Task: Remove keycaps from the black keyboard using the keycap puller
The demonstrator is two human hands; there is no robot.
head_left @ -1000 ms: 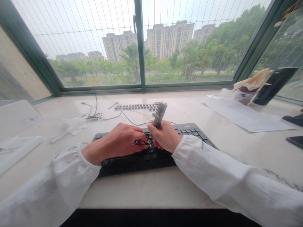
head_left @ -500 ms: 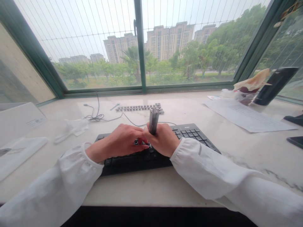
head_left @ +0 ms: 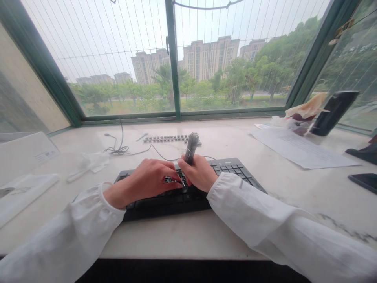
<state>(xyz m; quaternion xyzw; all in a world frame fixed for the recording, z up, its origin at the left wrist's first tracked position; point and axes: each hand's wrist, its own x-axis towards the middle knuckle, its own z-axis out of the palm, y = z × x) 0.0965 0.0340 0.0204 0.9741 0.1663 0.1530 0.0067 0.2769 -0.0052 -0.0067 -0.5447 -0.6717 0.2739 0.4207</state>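
A black keyboard (head_left: 171,202) lies in front of me, with several keycaps off and the switch sites bare around its middle. My right hand (head_left: 198,171) is wrapped round an upright dark grey bar-shaped tool (head_left: 192,148), its lower end hidden at the keys. Just left of it, my left hand (head_left: 150,177) bends over the keyboard. Its thumb and forefinger tips come close together at the bare key sites; anything between them is too small to make out. Behind the keyboard, loose keycaps (head_left: 167,138) stand in rows on the white tabletop (head_left: 165,239).
A cable (head_left: 119,150) lies coiled behind the keyboard, near a crumpled white wrapper (head_left: 94,162). White boxes (head_left: 28,151) stand at left. Papers (head_left: 297,147), a dark cylinder (head_left: 335,112) and a phone (head_left: 363,182) are at right. A window runs along the back.
The view has tilted up slightly. The tool in my right hand leans a little more to the right, and my left fingertips have drawn slightly away from my right hand.
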